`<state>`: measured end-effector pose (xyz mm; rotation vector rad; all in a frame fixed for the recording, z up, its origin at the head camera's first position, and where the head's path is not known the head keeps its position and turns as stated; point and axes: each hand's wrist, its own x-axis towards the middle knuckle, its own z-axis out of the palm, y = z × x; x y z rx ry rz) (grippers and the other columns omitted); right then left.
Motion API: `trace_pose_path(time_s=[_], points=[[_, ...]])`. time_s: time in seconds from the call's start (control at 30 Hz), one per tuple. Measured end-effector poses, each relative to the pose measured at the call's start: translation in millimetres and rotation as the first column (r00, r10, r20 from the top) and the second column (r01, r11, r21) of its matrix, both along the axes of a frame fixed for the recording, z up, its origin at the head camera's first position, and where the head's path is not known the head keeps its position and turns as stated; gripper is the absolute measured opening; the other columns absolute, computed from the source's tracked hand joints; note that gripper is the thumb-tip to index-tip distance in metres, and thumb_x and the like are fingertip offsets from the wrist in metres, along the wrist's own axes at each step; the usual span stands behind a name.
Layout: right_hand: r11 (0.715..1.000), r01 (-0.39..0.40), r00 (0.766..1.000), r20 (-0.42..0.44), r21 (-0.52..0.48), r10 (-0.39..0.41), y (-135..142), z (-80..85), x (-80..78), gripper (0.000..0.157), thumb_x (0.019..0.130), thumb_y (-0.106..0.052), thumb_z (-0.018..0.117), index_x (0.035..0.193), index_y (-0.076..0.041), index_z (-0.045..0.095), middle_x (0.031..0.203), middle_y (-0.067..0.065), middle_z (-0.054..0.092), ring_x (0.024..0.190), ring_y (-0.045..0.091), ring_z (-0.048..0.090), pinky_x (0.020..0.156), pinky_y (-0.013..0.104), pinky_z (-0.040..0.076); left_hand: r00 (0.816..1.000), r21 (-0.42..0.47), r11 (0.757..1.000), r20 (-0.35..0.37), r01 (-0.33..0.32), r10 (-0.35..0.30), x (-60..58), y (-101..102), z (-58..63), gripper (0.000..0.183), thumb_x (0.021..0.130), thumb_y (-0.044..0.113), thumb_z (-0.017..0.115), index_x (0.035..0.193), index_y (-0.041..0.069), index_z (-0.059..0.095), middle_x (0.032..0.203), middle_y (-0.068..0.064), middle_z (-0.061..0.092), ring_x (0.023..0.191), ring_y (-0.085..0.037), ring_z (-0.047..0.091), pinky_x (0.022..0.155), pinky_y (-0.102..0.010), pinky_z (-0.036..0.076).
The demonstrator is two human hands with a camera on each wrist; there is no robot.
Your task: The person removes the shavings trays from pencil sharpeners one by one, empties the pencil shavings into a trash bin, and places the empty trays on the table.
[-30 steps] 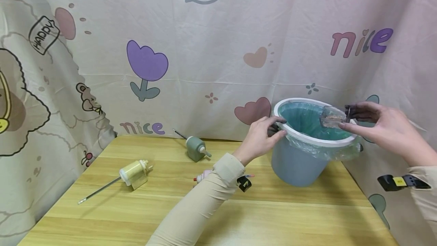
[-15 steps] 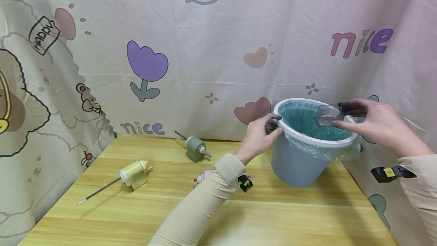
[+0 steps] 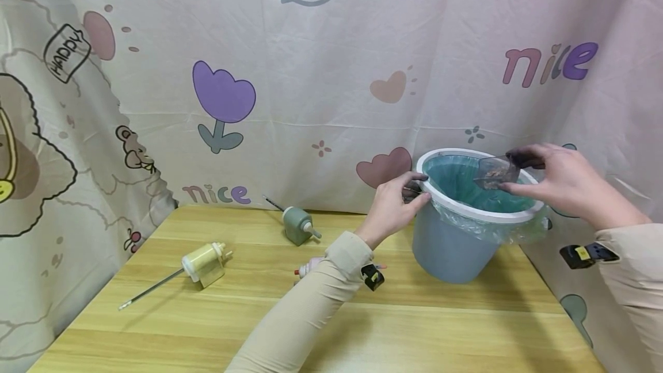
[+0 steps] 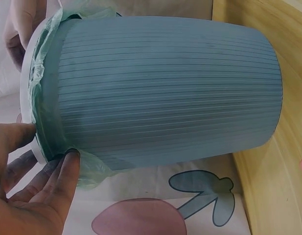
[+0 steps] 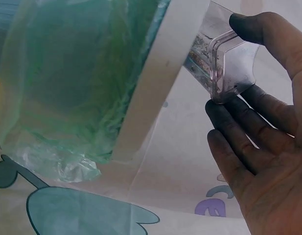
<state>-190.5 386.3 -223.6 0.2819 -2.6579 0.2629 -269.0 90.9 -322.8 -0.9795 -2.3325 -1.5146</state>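
A grey-blue trash bin (image 3: pixel 450 252) with a white rim and a green plastic liner (image 3: pixel 461 183) stands at the table's right. My left hand (image 3: pixel 396 203) grips its rim at the left side; in the left wrist view the thumb lies by the rim and the fingers (image 4: pixel 65 183) press at the liner's overhang. Above the bin's mouth, toward the right, my right hand (image 3: pixel 564 183) pinches a small clear plastic box (image 3: pixel 497 172) by its end. Brownish shavings show inside this box, which tilts toward the bin. Dark smudges cover the right fingertips (image 5: pixel 219 110).
On the table (image 3: pixel 414 338), a yellow pencil sharpener (image 3: pixel 203 262) with a pencil in it lies at left. Farther back is a green sharpener (image 3: pixel 297 227), also with a pencil. A pink object (image 3: pixel 312 265) is partly hidden behind my left forearm. A printed curtain (image 3: pixel 321 73) hangs behind.
My right hand has moved a little left and up with the clear box, and the box tips more over the bin. My left hand has shifted slightly at the rim.
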Motion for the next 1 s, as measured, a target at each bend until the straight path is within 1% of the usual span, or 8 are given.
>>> trace_pose_path(time_s=[0.13, 0.27, 0.4, 0.6, 0.73, 0.83, 0.93, 1.0], points=[[1.0, -0.003, 1.0, -0.011, 0.021, 0.003, -2, 3.1, -0.9, 0.064, 0.081, -0.024, 0.09, 0.132, 0.008, 0.066, 0.12, 0.033, 0.072, 0.111, 0.056, 0.066, 0.093, 0.071, 0.05, 1.0, 0.004, 1.0, 0.009, 0.003, -0.003, -0.1, 0, -0.1, 0.037, 0.102, 0.023, 0.075, 0.137, 0.017, 0.07, 0.119, -0.004, 0.08, 0.105, -0.011, 0.079, 0.084, -0.013, 0.058], [0.998, -0.014, 0.999, -0.033, 0.06, 0.016, -5, 5.1, -1.7, 0.066, 0.078, -0.021, 0.093, 0.13, 0.009, 0.067, 0.118, 0.032, 0.07, 0.109, 0.053, 0.067, 0.092, 0.07, 0.051, 1.0, 0.007, 1.0, 0.015, -0.001, 0.001, -0.1, -1, -0.1, 0.036, 0.102, 0.022, 0.075, 0.137, 0.018, 0.069, 0.119, -0.004, 0.079, 0.106, -0.011, 0.078, 0.084, -0.012, 0.057], [0.993, -0.027, 0.998, -0.054, 0.118, 0.034, -9, 6.6, -1.5, 0.066, 0.074, -0.019, 0.096, 0.125, 0.011, 0.067, 0.115, 0.031, 0.067, 0.104, 0.051, 0.067, 0.089, 0.07, 0.054, 1.0, 0.012, 1.0, 0.019, 0.01, -0.01, 0.1, 0, -0.3, 0.037, 0.102, 0.021, 0.075, 0.138, 0.017, 0.069, 0.12, -0.005, 0.079, 0.107, -0.012, 0.079, 0.084, -0.013, 0.058], [0.982, -0.049, 0.997, -0.057, 0.184, 0.06, -17, 10.3, -0.5, 0.063, 0.07, -0.014, 0.096, 0.124, 0.005, 0.069, 0.11, 0.023, 0.066, 0.101, 0.046, 0.067, 0.087, 0.068, 0.056, 1.0, 0.021, 1.0, 0.02, 0.006, -0.007, -0.5, 1, -1.5, 0.036, 0.102, 0.02, 0.076, 0.137, 0.017, 0.069, 0.119, -0.005, 0.079, 0.106, -0.011, 0.079, 0.083, -0.012, 0.057], [0.966, -0.041, 0.999, -0.021, 0.256, 0.048, -21, 14.4, -0.7, 0.066, 0.07, -0.015, 0.097, 0.126, 0.005, 0.068, 0.109, 0.023, 0.064, 0.101, 0.047, 0.064, 0.087, 0.068, 0.054, 1.0, 0.023, 1.0, 0.017, 0.009, -0.009, -1.0, 1, -2.3, 0.037, 0.101, 0.02, 0.076, 0.137, 0.016, 0.069, 0.119, -0.005, 0.079, 0.105, -0.011, 0.079, 0.083, -0.012, 0.057], [0.95, -0.046, 0.999, -0.008, 0.308, 0.051, -25, 16.2, -0.5, 0.069, 0.071, -0.016, 0.097, 0.128, 0.006, 0.067, 0.112, 0.025, 0.064, 0.105, 0.049, 0.063, 0.091, 0.069, 0.053, 1.0, 0.023, 1.0, 0.015, 0.012, -0.013, -0.8, 1, -2.5, 0.037, 0.101, 0.019, 0.076, 0.138, 0.016, 0.069, 0.118, -0.006, 0.079, 0.104, -0.013, 0.079, 0.083, -0.012, 0.057], [0.933, -0.062, 0.997, -0.024, 0.354, 0.076, -28, 16.4, 0.1, 0.07, 0.07, -0.016, 0.097, 0.128, 0.008, 0.066, 0.113, 0.026, 0.065, 0.105, 0.048, 0.062, 0.093, 0.067, 0.053, 1.0, 0.026, 1.0, 0.014, 0.013, -0.014, -0.2, 1, -2.4, 0.037, 0.101, 0.019, 0.076, 0.137, 0.015, 0.069, 0.118, -0.006, 0.079, 0.104, -0.013, 0.079, 0.083, -0.013, 0.058], [0.922, -0.074, 0.994, -0.046, 0.379, 0.098, -29, 15.8, 0.3, 0.069, 0.068, -0.015, 0.098, 0.126, 0.008, 0.067, 0.112, 0.025, 0.065, 0.103, 0.046, 0.062, 0.091, 0.065, 0.053, 1.0, 0.027, 1.0, 0.018, 0.014, -0.015, 0.3, 1, -2.0, 0.037, 0.101, 0.019, 0.076, 0.137, 0.016, 0.069, 0.118, -0.005, 0.079, 0.104, -0.013, 0.079, 0.083, -0.013, 0.058]])
